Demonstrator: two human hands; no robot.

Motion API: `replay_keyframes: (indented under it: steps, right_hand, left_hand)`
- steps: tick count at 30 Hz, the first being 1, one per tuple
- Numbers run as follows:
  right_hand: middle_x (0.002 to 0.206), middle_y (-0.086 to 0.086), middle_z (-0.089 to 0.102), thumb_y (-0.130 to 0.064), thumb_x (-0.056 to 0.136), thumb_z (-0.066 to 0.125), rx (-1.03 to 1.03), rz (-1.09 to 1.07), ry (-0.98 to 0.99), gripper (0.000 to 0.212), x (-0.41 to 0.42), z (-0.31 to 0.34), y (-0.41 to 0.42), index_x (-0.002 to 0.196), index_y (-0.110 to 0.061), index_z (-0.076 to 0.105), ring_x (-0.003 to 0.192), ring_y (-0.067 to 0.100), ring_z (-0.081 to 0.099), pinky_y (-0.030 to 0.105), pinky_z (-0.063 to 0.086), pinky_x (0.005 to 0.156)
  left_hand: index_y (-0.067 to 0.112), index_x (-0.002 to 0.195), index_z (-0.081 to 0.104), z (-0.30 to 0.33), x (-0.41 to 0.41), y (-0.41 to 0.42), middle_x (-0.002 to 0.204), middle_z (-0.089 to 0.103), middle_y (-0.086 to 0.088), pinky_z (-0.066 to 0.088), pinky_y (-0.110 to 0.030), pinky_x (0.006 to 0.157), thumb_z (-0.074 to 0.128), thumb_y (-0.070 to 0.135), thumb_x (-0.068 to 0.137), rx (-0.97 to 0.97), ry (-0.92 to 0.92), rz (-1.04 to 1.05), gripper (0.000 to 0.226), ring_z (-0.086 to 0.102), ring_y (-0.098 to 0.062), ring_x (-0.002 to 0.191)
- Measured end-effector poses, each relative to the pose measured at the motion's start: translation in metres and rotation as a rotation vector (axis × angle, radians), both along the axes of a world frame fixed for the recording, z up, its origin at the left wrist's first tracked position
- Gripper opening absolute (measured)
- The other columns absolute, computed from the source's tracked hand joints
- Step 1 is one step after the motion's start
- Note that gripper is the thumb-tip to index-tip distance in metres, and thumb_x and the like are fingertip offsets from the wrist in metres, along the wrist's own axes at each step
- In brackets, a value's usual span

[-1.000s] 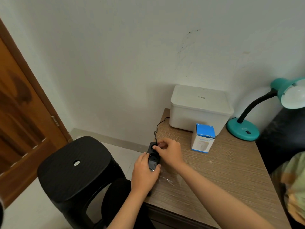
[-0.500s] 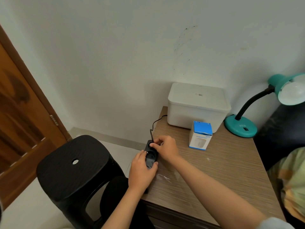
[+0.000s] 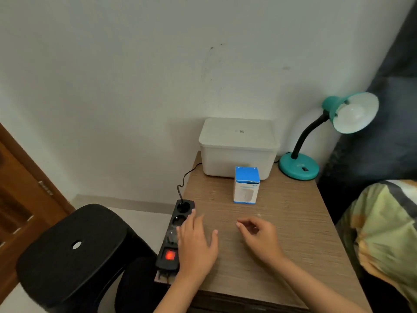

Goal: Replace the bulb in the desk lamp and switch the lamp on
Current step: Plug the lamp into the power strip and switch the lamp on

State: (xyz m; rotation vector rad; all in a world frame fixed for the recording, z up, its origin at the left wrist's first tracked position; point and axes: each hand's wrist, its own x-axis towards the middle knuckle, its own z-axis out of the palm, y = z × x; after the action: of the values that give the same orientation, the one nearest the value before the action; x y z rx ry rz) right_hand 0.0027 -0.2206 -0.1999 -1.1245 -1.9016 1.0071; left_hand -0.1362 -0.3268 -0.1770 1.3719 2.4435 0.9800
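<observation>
One teal desk lamp at back right corner of table, bulb seated in shade, unlit. Blue-white bulb box left of lamp, upright, just in front of white lidded container. Black power strip far left of lamp on table edge (red switch glowing), cord plugged into far socket. Hands: left hand spread flat, empty, overlapping strip; right hand loosely curled, empty. Black stool beyond strip.
</observation>
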Motion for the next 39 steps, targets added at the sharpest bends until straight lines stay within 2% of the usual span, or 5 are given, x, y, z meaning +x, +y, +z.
replay_keyframes:
  steps: [5,8,15,24,39]
  right_hand:
    - [0.078,-0.006,0.070,-0.014,0.080,0.069,0.069,-0.236,-0.062,0.011,0.069,0.003,0.042,0.090,-0.019,0.072,0.069,0.006,0.064,0.009,0.048,0.063]
    - [0.086,-0.008,0.064,-0.016,0.083,0.066,0.113,-0.300,-0.120,0.016,0.097,0.010,0.073,0.100,-0.017,0.067,0.078,0.002,0.061,0.013,0.048,0.072]
    - [0.115,0.008,0.063,-0.018,0.084,0.064,0.123,-0.409,-0.148,0.037,0.115,0.003,0.165,0.119,-0.009,0.058,0.107,0.018,0.058,0.028,0.044,0.095]
    - [0.155,0.015,0.017,-0.031,0.075,0.073,-0.005,-0.351,-0.259,0.080,0.099,-0.009,0.253,0.142,-0.016,0.032,0.144,0.028,0.011,0.036,0.014,0.116]
    - [0.131,0.008,0.054,-0.048,0.066,0.078,0.167,-0.451,-0.220,0.066,0.092,-0.026,0.250,0.120,-0.017,0.054,0.128,0.025,0.037,0.038,0.035,0.106]
  left_hand:
    - [0.023,0.131,0.044,-0.007,0.069,0.041,0.147,0.031,0.008,0.028,-0.038,0.114,0.052,0.040,0.085,0.079,-0.116,-0.250,0.049,0.029,-0.009,0.133]
    - [0.022,0.133,0.043,-0.014,0.097,0.074,0.147,0.029,0.010,0.026,-0.028,0.114,0.047,0.044,0.085,0.033,-0.132,-0.375,0.052,0.027,-0.007,0.133]
    - [0.018,0.135,0.040,-0.031,0.120,0.172,0.150,0.028,-0.001,0.023,-0.038,0.116,0.048,0.038,0.090,-0.131,-0.029,-0.517,0.050,0.024,-0.020,0.138]
    - [0.020,0.141,0.031,-0.048,0.112,0.241,0.155,0.018,-0.003,0.008,-0.044,0.116,0.041,0.052,0.088,-0.161,0.170,-0.512,0.063,0.015,-0.020,0.143]
    - [0.025,0.133,0.038,-0.052,0.113,0.242,0.152,0.025,0.002,0.015,-0.041,0.115,0.041,0.053,0.084,-0.091,0.174,-0.474,0.057,0.022,-0.016,0.139]
